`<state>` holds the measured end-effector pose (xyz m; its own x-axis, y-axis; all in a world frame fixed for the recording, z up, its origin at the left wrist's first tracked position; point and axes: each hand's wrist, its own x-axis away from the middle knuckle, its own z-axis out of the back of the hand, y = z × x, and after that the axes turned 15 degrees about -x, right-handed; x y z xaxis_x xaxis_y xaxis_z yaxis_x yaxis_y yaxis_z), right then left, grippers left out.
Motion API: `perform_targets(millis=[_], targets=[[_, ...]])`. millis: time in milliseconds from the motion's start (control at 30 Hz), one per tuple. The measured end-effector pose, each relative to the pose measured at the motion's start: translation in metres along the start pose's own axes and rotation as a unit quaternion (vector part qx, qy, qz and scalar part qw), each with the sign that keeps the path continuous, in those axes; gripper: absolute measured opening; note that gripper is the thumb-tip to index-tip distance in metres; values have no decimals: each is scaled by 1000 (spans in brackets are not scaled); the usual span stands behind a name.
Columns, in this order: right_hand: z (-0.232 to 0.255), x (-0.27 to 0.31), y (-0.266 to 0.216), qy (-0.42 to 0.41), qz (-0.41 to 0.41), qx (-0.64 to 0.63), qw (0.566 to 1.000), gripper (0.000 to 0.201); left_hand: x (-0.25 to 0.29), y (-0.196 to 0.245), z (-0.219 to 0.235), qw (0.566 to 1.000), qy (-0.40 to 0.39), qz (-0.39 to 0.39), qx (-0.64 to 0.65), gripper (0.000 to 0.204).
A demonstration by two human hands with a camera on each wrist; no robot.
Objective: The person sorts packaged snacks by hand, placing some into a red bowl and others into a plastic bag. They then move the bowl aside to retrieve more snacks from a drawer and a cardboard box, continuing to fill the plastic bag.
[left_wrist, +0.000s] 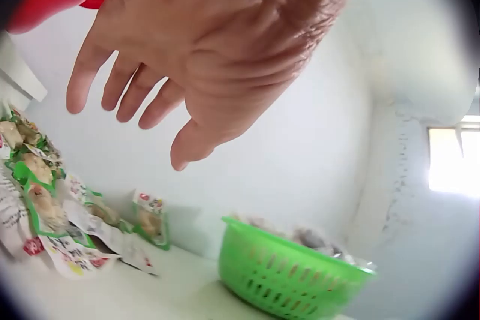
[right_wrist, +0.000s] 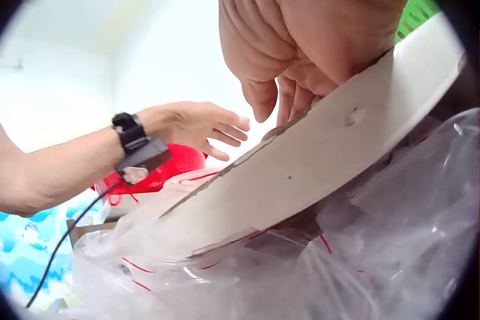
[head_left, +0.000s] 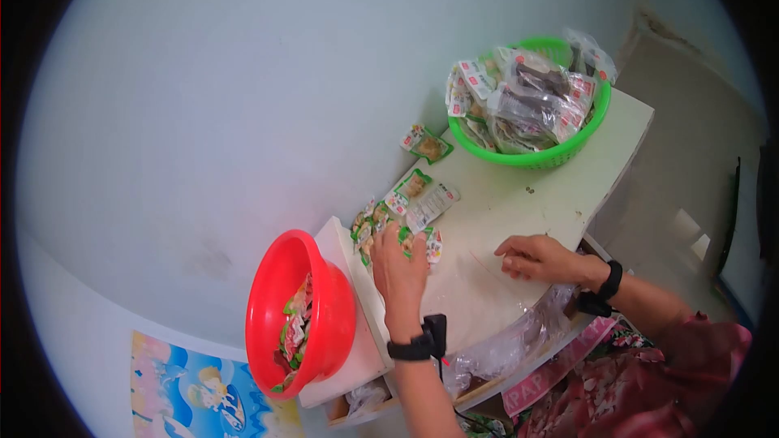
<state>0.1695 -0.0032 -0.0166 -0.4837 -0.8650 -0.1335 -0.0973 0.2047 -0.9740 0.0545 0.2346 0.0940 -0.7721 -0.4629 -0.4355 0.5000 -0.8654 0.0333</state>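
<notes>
My left hand (head_left: 399, 276), fingers apart and fairly straight, is over the pile of small food packets (head_left: 363, 231) at the table's left end. In the left wrist view that hand (left_wrist: 202, 50) holds nothing, and the packets (left_wrist: 45, 207) lie below it. My right hand (head_left: 540, 259) hovers at the table's front edge with loosely bent fingers and nothing visible in them. The right wrist view shows this hand (right_wrist: 315, 35) beside the table edge (right_wrist: 300, 162), its fingertips partly hidden. Single packets (head_left: 426, 144) lie further back along the wall.
A green basket (head_left: 540, 160) heaped with bagged packets stands at the table's far end. The red basin (head_left: 337, 316) at the left holds several packets. Clear plastic bags (head_left: 495, 353) fill an open drawer below the front edge.
</notes>
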Motion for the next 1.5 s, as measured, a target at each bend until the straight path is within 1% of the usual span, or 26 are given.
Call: perform_targets(millis=[67,100,167,233,267,300,367,400,500,567,667,800,900,1000,1100,1133,1233,1333,1433,1500], targets=[[2,2,6,-7,42,57,997,28,-36,-21,-32,999,32,3,-34,52],[4,3,8,-7,63,87,994,29,-51,-30,-44,998,20,33,-49,53],[6,5,3,-9,68,87,994,29,-75,-51,-67,993,-5,90,-77,56],[7,5,5,-12,73,97,993,28,-96,-86,-98,990,-10,87,-107,59],[8,5,2,-18,60,94,994,29,-105,-98,-107,989,-13,89,-121,61],[9,5,1,-18,62,92,994,29,-112,-101,-109,986,-35,105,-127,62],[9,5,0,-21,64,86,994,30,-122,-109,-114,977,-82,140,-139,64],[9,5,0,-23,59,77,995,30,-126,-113,-116,974,-104,143,-139,69],[10,4,-2,-28,56,68,996,30,-132,-123,-127,964,-149,164,-145,77],[10,5,-5,-31,45,70,996,30,-130,-144,-144,971,-137,155,-119,82],[11,4,-8,-33,43,72,996,31,-133,-155,-160,979,-135,138,-63,86],[8,4,-4,-26,63,52,996,30,-121,-139,-142,980,-148,130,28,85],[8,5,-7,-28,59,41,997,30,-116,-138,-147,983,-146,90,64,84],[7,6,-4,-25,67,44,996,29,-110,-127,-155,983,-161,29,80,83],[5,7,-3,-17,82,40,996,28,-103,-97,-150,982,-161,5,95,83],[5,7,-2,-14,88,36,995,27,-102,-86,-146,979,-177,-10,101,82],[3,8,1,1,100,27,995,23,-97,-59,-146,978,-172,-40,109,82],[1,10,1,17,118,20,993,18,-93,-31,-136,969,-199,-78,127,79],[0,11,0,28,133,47,990,18,-89,-5,-128,956,-220,-118,156,77],[2,11,1,28,147,97,984,20,-85,8,-120,941,-240,-150,186,78]])
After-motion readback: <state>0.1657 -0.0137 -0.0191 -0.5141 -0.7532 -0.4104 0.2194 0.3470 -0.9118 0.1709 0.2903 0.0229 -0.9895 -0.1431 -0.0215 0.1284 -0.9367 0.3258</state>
